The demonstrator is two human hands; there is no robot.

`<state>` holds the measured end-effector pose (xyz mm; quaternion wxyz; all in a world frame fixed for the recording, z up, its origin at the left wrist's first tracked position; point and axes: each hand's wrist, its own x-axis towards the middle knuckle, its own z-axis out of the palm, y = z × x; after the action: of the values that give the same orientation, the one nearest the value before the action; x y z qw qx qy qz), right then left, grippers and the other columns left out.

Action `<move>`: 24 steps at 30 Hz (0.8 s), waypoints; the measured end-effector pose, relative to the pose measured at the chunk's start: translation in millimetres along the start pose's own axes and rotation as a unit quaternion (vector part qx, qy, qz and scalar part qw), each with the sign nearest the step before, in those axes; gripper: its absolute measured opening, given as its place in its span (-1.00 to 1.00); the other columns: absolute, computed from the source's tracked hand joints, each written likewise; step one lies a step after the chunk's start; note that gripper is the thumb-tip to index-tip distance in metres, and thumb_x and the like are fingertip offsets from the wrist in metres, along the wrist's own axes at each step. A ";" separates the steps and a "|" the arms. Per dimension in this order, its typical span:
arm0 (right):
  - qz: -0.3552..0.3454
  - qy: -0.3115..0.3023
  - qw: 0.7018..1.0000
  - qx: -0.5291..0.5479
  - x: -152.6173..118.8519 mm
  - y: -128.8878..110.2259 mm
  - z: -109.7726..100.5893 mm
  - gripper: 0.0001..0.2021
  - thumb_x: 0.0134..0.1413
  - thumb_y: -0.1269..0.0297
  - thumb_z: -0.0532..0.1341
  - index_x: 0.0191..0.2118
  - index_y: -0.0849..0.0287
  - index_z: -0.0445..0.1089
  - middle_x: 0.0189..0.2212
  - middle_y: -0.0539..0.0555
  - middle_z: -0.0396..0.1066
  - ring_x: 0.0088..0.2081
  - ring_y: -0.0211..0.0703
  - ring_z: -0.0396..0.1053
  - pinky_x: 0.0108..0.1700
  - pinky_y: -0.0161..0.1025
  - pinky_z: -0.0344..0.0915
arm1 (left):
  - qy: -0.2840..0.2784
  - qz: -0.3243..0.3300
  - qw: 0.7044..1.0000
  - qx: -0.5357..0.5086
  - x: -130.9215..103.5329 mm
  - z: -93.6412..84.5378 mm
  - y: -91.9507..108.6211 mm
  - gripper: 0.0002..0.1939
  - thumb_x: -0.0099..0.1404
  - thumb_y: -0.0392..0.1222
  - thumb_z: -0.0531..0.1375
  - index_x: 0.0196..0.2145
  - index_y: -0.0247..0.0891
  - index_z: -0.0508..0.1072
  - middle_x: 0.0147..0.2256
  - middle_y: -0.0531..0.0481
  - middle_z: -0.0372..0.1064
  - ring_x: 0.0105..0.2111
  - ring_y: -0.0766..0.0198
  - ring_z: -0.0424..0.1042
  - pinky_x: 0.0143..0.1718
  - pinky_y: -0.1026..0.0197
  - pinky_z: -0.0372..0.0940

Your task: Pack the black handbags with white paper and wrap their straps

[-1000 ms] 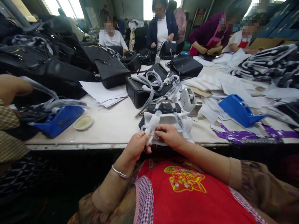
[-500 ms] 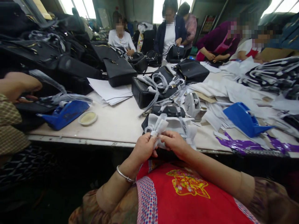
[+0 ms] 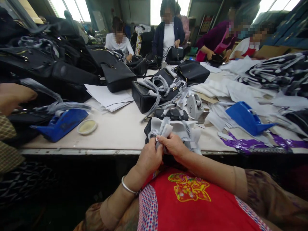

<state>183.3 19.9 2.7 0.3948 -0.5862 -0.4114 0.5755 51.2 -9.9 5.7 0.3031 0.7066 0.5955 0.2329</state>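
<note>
Head view, the only one. Left hand (image 3: 150, 154) fingers clamped on the white wrap (image 3: 166, 129); right hand (image 3: 175, 146) thumb and fingers pinched on the same wrap, tips just beside the left's. Wrap is at the front of the small black bag (image 3: 147, 129), by the near edge of the table (image 3: 115, 131), white sheet (image 3: 178, 125) across its front. Exact spot under the pinch is hidden.

My read for doing it well: left as fixed anchor, right makes the small moves. Snug, not hard; a big tug could drag the bag off the edge. Mind the film-covered strap (image 3: 187, 130) just right of the grip, likely snag.

Room: edge runs right by the hands, so little slack bodyward. Far side tight: larger black bag (image 3: 141, 98) behind, grey tape dispenser (image 3: 193, 107) near, behind right. Right side cluttered with white scraps (image 3: 220, 115). Best opening is left: bare tabletop as far as the round dish (image 3: 87, 127), blue dispenser (image 3: 64, 125) beyond.
</note>
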 end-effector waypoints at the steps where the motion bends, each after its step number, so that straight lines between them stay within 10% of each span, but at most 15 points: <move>1: -0.001 -0.006 1.000 0.004 -0.7 -0.7 -3.6 -0.60 -0.11 -0.01 0.36 -0.29 0.26 0.44 -0.49 0.04 0.43 -0.52 -0.23 0.32 -0.52 -0.31 0.23 | 0.023 0.017 0.999 0.042 -2.2 -1.7 2.8 -0.73 0.41 -0.07 0.05 -0.03 -0.24 0.32 -0.32 -0.12 0.50 -0.33 0.09 0.53 -0.35 0.16 0.33; 6: -0.030 -0.051 0.997 -0.053 -10.2 -6.6 -23.0 -0.61 0.05 -0.08 0.24 -0.39 0.23 0.41 -0.62 -0.06 0.26 -0.60 -0.32 0.15 -0.57 -0.34 0.08 | 0.167 0.076 0.959 0.214 -4.4 -5.3 17.1 -0.40 0.28 0.07 0.22 0.15 -0.32 0.26 -0.06 -0.25 0.36 -0.10 -0.04 0.44 -0.12 0.02 0.38; 11: -0.184 -0.124 0.960 -0.168 -33.2 -17.7 -54.3 -0.70 0.15 0.08 0.18 -0.17 0.17 0.51 -0.37 0.06 0.47 -0.34 -0.16 0.37 -0.28 -0.23 0.33 | 0.128 0.091 0.969 0.192 12.6 -0.3 20.1 -0.39 0.22 -0.13 0.25 0.16 -0.41 0.22 -0.03 -0.31 0.31 -0.05 -0.04 0.41 -0.05 0.00 0.39; 18: -0.307 0.197 0.891 -0.272 -25.1 -1.0 -127.1 -0.64 0.10 0.14 0.19 -0.03 0.20 0.46 -0.06 0.24 0.42 -0.15 -0.01 0.39 -0.24 -0.13 0.40 | 0.049 0.030 0.998 -0.029 35.7 -5.1 17.1 -0.39 0.17 -0.30 0.22 0.18 -0.29 0.22 -0.03 -0.25 0.43 -0.03 0.02 0.47 0.03 -0.01 0.37; 24: -0.175 0.197 0.944 -0.197 -6.4 41.7 -145.7 -0.45 0.06 0.09 0.23 0.14 0.26 0.33 -0.13 0.22 0.46 -0.22 -0.05 0.44 -0.21 -0.13 0.42 | -0.047 -0.148 0.949 -0.275 61.3 -20.0 -6.6 -0.43 0.14 -0.35 0.19 0.13 -0.41 0.24 -0.18 -0.22 0.54 -0.22 0.15 0.56 -0.10 0.07 0.43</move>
<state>330.2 0.9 -30.4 0.4396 -0.6726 -0.5266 0.2777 44.0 54.1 13.3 0.5448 0.5095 0.5913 0.3065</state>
